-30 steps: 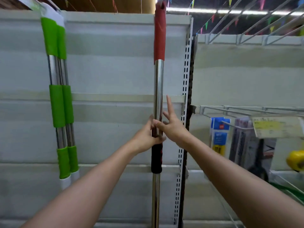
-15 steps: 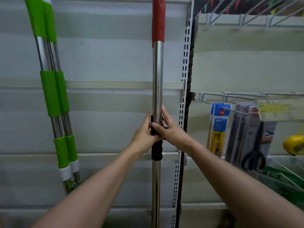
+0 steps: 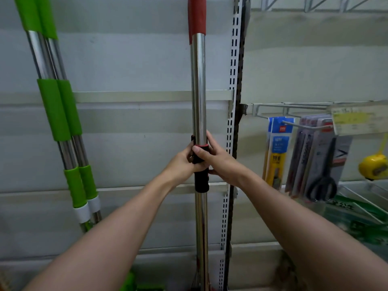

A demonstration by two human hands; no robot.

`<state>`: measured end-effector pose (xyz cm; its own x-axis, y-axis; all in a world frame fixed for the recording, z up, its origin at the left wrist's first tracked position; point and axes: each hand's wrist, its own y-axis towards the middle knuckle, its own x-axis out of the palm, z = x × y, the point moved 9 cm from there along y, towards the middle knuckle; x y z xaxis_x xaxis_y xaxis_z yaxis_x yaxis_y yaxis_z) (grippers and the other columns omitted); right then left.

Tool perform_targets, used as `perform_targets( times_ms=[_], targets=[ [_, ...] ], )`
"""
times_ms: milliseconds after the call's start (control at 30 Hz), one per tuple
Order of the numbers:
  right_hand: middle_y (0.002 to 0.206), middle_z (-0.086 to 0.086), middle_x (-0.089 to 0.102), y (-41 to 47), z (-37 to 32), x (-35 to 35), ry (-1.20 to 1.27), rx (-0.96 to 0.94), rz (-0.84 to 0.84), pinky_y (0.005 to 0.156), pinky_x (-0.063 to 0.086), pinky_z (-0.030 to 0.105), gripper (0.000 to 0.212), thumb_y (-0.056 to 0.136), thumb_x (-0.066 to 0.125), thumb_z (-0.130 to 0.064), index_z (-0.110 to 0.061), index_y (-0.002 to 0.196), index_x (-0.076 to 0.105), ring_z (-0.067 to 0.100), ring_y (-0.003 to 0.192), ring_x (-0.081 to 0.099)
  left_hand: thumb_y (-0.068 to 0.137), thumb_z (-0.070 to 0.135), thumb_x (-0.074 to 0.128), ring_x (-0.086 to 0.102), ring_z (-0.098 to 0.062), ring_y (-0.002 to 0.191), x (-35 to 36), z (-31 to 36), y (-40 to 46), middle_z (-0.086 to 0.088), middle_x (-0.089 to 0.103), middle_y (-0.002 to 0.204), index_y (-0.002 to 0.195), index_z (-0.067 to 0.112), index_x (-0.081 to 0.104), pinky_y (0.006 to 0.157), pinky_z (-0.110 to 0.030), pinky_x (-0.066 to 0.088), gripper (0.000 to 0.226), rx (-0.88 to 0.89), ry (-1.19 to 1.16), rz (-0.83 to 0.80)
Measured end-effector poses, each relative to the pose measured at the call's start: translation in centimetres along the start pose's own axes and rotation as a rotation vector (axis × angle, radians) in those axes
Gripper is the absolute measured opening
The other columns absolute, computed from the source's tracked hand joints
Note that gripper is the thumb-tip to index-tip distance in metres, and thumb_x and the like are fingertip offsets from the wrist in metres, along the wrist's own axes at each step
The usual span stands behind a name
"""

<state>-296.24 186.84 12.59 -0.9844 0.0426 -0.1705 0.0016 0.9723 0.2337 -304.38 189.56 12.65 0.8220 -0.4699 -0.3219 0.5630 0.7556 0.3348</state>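
Note:
A long steel mop pole (image 3: 198, 89) stands upright against the grey shelf back. It has a red sleeve (image 3: 196, 15) at the top and a black twist collar (image 3: 201, 181) at its middle. My left hand (image 3: 181, 164) grips the collar from the left. My right hand (image 3: 218, 158) wraps the collar's upper end from the right, thumb across the front. The pole's lower end runs out of view at the bottom.
Two steel poles with green grips (image 3: 60, 110) lean at the left. A slotted shelf upright (image 3: 232, 114) stands right of the pole. Hooks at right carry a cutter pack (image 3: 277, 150), scissors packs (image 3: 321, 160) and a price tag (image 3: 357, 118). A yellow tape measure (image 3: 372, 166) sits far right.
My right hand, whose fingers were spread off the pole a second ago, has closed round the collar. The view has tilted downward. My left hand keeps its grip.

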Motion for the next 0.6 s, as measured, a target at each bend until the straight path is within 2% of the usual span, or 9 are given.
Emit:
perform_targets(
  times_ms=[133,233,300,333,367,400,467,533,600],
  targets=[
    [0.154,0.001,0.031,-0.2,0.5,-0.2,0.057,0.017,0.031,0.103,0.036,0.037,0.081,0.091,0.059,-0.034,-0.041,0.149,0.002,0.019,0.134,0.038,0.082,0.011,0.071,0.053,-0.015,0.119,0.0,-0.7,0.2,-0.002,0.057,0.125,0.14,0.017,0.036,0.098,-0.027,0.044,0.068,-0.047,-0.001,0.04],
    [0.157,0.004,0.022,0.1,2.2,-0.3,0.034,0.092,0.04,0.11,0.029,0.057,0.103,0.078,0.067,-0.049,-0.04,0.149,-0.007,0.028,0.139,0.033,0.056,0.04,0.08,0.037,-0.021,0.135,-0.7,-1.7,0.4,-0.007,0.036,0.147,0.143,0.029,0.023,0.111,-0.044,0.035,0.105,-0.12,0.067,0.085],
    [0.155,0.006,0.029,0.5,3.5,0.4,0.055,0.15,-0.012,0.109,0.028,0.063,0.118,0.065,0.074,-0.059,-0.041,0.149,-0.006,0.028,0.136,0.038,0.059,0.03,0.082,0.037,-0.023,0.136,-0.2,-2.0,0.5,-0.007,0.024,0.154,0.145,0.038,0.01,0.11,-0.048,0.036,0.112,-0.152,-0.024,0.042],
    [0.153,0.006,0.034,0.8,4.0,0.7,0.072,0.169,-0.036,0.109,0.028,0.063,0.121,0.06,0.078,-0.062,-0.041,0.149,-0.002,0.027,0.134,0.041,0.069,0.016,0.079,0.043,-0.024,0.132,0.2,-2.3,0.6,-0.007,0.027,0.153,0.147,0.039,0.002,0.106,-0.046,0.041,0.112,-0.173,-0.106,0.007],
    [0.151,0.005,0.036,1.0,4.3,1.0,0.081,0.183,-0.051,0.108,0.029,0.063,0.121,0.058,0.079,-0.064,-0.042,0.148,0.002,0.026,0.133,0.043,0.077,0.003,0.072,0.052,-0.022,0.122,0.9,-2.5,0.7,-0.006,0.038,0.146,0.148,0.038,-0.001,0.097,-0.043,0.048,0.108,-0.195,-0.176,-0.034],
    [0.15,0.004,0.037,1.1,4.4,1.2,0.088,0.188,-0.061,0.108,0.03,0.062,0.118,0.058,0.079,-0.064,-0.043,0.147,0.004,0.026,0.132,0.044,0.081,-0.005,0.065,0.058,-0.018,0.112,1.4,-2.5,0.6,-0.004,0.05,0.134,0.149,0.036,0.006,0.086,-0.037,0.053,0.099,-0.209,-0.202,-0.074],
    [0.146,0.003,0.04,1.2,4.2,1.4,0.083,0.176,-0.071,0.106,0.036,0.06,0.107,0.061,0.077,-0.062,-0.045,0.145,0.012,0.026,0.129,0.047,0.083,-0.011,0.058,0.062,-0.018,0.1,2.1,-2.4,0.7,-0.004,0.061,0.116,0.141,0.031,0.031,0.071,-0.03,0.056,0.076,-0.199,-0.16,-0.12],
    [0.141,0.003,0.045,1.4,3.9,1.5,0.06,0.158,-0.078,0.102,0.041,0.059,0.094,0.065,0.076,-0.059,-0.047,0.14,0.023,0.026,0.124,0.051,0.082,-0.012,0.057,0.063,-0.019,0.097,2.0,-2.4,0.7,-0.005,0.063,0.111,0.131,0.029,0.041,0.067,-0.027,0.056,0.066,-0.2,-0.159,-0.097],
    [0.138,0.003,0.046,1.4,3.8,1.5,0.04,0.147,-0.086,0.101,0.042,0.058,0.083,0.073,0.074,-0.051,-0.045,0.14,0.025,0.027,0.121,0.053,0.08,-0.013,0.059,0.064,-0.019,0.099,1.8,-2.5,0.8,-0.009,0.062,0.116,0.13,0.027,0.042,0.067,-0.029,0.058,0.066,-0.185,-0.182,-0.077]
  ],
)
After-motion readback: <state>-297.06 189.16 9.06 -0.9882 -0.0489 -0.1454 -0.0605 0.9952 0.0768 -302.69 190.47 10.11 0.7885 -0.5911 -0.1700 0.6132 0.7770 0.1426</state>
